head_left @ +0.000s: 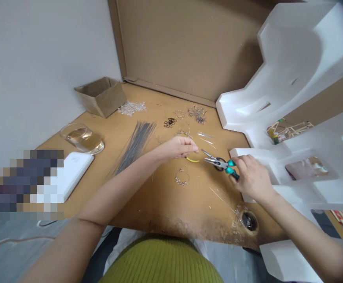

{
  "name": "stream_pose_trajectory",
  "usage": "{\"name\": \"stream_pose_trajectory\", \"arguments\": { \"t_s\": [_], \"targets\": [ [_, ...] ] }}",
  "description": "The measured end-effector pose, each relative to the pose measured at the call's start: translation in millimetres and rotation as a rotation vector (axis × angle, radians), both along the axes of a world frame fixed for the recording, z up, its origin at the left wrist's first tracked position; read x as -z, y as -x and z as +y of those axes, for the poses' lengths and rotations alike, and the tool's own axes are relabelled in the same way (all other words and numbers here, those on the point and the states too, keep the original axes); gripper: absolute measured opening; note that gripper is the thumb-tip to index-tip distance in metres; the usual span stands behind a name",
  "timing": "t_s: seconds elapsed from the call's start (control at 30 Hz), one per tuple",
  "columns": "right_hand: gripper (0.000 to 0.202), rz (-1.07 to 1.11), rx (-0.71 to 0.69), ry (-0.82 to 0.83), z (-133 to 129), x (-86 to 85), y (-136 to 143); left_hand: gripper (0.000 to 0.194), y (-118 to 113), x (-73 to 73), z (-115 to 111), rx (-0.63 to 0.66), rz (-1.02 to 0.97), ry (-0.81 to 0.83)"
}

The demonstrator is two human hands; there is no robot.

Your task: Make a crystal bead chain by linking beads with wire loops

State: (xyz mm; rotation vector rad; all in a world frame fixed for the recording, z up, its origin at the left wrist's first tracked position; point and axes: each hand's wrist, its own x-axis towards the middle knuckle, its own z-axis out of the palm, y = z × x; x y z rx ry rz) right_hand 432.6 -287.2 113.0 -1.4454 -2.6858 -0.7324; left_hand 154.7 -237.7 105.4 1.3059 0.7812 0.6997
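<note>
My right hand (252, 175) is closed around the teal handles of needle-nose pliers (217, 162), whose jaws point left. Just beyond the jaw tips, my left hand (183, 147) pinches its thumb and fingers together; anything between them is too small to make out. A yellow-handled tool (193, 160) lies partly hidden under that hand. Below it rests a wire ring with clear beads (182, 177). Another tool with a black loop handle (219, 167) shows behind the pliers.
A bundle of grey wires (136, 145) lies left of my hand. Behind are clear beads (132, 108), black rings (169, 122) and a pile of wire pieces (197, 113). A cardboard box (102, 98), a glass of liquid (84, 137) and white foam packing (265, 165) flank the work area.
</note>
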Motion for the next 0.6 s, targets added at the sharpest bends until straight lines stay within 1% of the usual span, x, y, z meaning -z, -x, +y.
{"name": "stream_pose_trajectory", "arguments": {
  "t_s": [0.1, 0.2, 0.43, 0.6],
  "targets": [
    [0.032, -0.049, -0.093, -0.132, 1.9, -19.2, -4.8, 0.024, -1.7, -2.4, -4.7, 0.026, 0.005, 0.012],
    [0.033, -0.12, -0.186, -0.2, 3.9, -29.8, -4.8, 0.024, -2.1, -1.1, -6.6, 0.048, -0.025, 0.029],
    [0.027, -0.167, -0.242, -0.249, 6.3, -35.6, 2.1, 0.023, 0.8, 2.9, -6.5, 0.058, -0.018, 0.034],
    [0.025, -0.188, -0.234, -0.257, 5.9, -35.6, 1.3, 0.023, 0.9, 4.0, -5.8, 0.083, -0.017, 0.041]
  ]
}}
